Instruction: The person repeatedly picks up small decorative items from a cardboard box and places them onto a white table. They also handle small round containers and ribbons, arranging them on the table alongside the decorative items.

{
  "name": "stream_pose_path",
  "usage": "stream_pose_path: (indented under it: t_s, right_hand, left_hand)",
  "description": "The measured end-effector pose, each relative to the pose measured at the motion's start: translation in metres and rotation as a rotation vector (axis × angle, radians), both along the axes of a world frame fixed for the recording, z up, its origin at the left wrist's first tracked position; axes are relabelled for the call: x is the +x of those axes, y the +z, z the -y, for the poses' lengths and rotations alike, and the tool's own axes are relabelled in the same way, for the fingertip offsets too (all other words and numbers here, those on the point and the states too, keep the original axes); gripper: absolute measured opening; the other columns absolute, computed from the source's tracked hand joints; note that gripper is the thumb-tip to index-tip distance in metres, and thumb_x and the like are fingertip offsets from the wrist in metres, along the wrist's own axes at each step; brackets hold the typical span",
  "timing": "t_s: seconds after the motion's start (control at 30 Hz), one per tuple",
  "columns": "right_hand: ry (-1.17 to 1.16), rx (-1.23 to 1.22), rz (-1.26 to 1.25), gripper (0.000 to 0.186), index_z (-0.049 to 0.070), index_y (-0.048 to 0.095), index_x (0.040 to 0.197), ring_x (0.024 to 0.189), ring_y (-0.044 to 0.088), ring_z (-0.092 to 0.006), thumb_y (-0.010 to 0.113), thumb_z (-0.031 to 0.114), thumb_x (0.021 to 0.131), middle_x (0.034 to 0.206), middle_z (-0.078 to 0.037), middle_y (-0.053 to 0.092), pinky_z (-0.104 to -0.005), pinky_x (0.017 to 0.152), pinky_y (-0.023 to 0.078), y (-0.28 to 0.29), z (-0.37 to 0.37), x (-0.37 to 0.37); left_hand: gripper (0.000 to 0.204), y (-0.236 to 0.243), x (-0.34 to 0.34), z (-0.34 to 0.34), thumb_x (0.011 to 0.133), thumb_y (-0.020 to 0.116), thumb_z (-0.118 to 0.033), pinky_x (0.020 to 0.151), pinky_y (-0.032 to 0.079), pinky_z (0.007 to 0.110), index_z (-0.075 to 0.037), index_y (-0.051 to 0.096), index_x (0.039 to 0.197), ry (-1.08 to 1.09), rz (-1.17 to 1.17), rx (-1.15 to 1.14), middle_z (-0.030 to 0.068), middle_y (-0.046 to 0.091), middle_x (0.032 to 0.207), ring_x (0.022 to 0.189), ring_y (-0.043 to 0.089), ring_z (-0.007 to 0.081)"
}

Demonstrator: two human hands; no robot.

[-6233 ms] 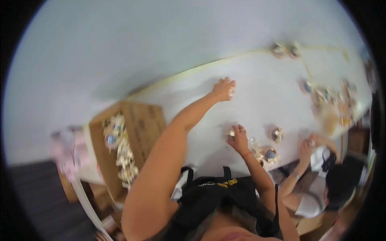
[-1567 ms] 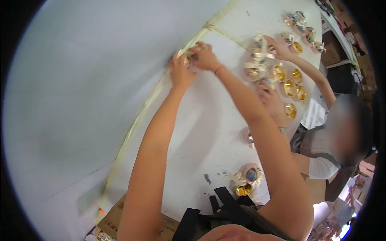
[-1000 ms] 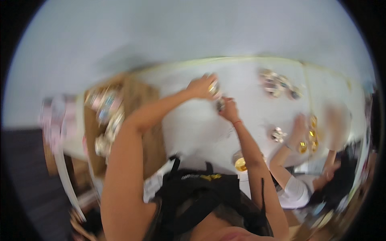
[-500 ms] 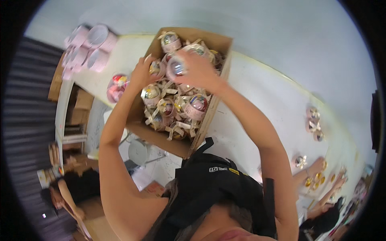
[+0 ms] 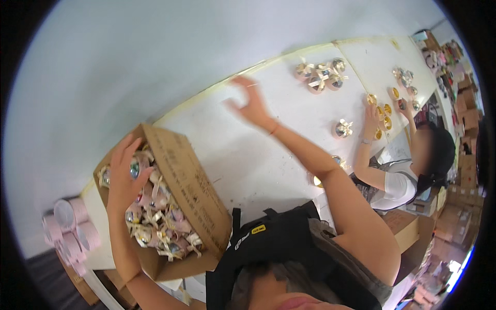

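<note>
My left hand (image 5: 125, 178) is over the cardboard box (image 5: 186, 178) at the left, its fingers spread around a clear-domed round container (image 5: 135, 168) that lies among the others. I cannot tell whether it touches the dome. The box holds several such small pink containers with clear tops and cream ribbon bows (image 5: 165, 217). My right hand (image 5: 253, 106), smeared a little by motion, is raised above the white table (image 5: 227, 150) with thumb and fingers apart and nothing in it. The nearest things to its right are a cluster of ribboned domed containers (image 5: 316, 82).
A single ribboned container (image 5: 343, 128) stands on the table at right. Beyond it a co-worker (image 5: 398, 175) handles gold-coloured round pieces (image 5: 382, 121). Stacked pink tubs (image 5: 71, 214) stand at far left. Cardboard boxes (image 5: 457, 222) line the right side.
The view has swung right, so the box now appears farther left. My right hand has left the box and the domed container it held, and moved out over the table. My left hand stays at the box.
</note>
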State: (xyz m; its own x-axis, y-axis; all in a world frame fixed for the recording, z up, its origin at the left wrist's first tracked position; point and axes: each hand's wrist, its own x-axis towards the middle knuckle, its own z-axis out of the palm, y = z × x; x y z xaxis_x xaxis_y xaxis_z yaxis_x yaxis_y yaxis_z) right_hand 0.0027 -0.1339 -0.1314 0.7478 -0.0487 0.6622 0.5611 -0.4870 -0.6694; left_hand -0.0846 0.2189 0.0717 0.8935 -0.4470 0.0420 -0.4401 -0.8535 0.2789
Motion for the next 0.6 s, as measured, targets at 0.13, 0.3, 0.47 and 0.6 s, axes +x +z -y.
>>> stream_pose_path:
  t_s: [0.13,0.3,0.47,0.6]
  right_hand:
    - [-0.611,-0.384,-0.442,0.081,0.009,0.049,0.136,0.128,0.043,-0.0391,0.086,0.035,0.069,0.136,-0.019,0.05,-0.0491,0.108,0.035,-0.116,0.264,0.016]
    - [-0.654,-0.521,-0.677,0.115,0.021,0.03,0.152,0.14,0.029,-0.0451,0.092,0.04,0.056,0.155,-0.021,0.028,-0.0528,0.109,0.036,-0.12,0.342,0.052]
    - [-0.375,-0.734,-1.011,0.11,0.029,0.043,0.146,0.141,0.012,-0.0576,0.093,0.04,0.049,0.161,-0.02,0.01,-0.0619,0.11,0.03,-0.128,0.372,0.09]
    - [-0.255,-0.703,-0.8,0.1,0.022,0.054,0.137,0.138,0.015,-0.0593,0.093,0.042,0.048,0.16,-0.018,0.014,-0.0609,0.112,0.029,-0.147,0.363,0.061]
  left_hand:
    - [0.065,-0.048,0.107,0.127,0.08,0.075,-0.023,0.111,0.034,0.046,-0.01,0.049,0.138,-0.308,-0.161,0.003,0.0163,0.042,0.148,0.136,0.039,0.0372]
    - [0.069,-0.174,0.219,0.337,0.08,0.074,-0.025,0.112,0.034,0.046,-0.013,0.044,0.142,-0.517,-0.281,-0.015,0.0162,0.035,0.153,0.139,0.036,0.037]
    - [0.086,-0.288,0.273,0.542,0.071,0.082,-0.021,0.109,0.039,0.051,-0.024,0.04,0.145,-0.509,-0.246,0.101,0.013,0.025,0.158,0.141,0.03,0.0399]
    - [0.082,-0.338,0.261,0.582,0.068,0.085,-0.018,0.101,0.047,0.051,-0.026,0.044,0.139,-0.449,-0.299,0.207,0.0074,0.03,0.15,0.138,0.031,0.0397]
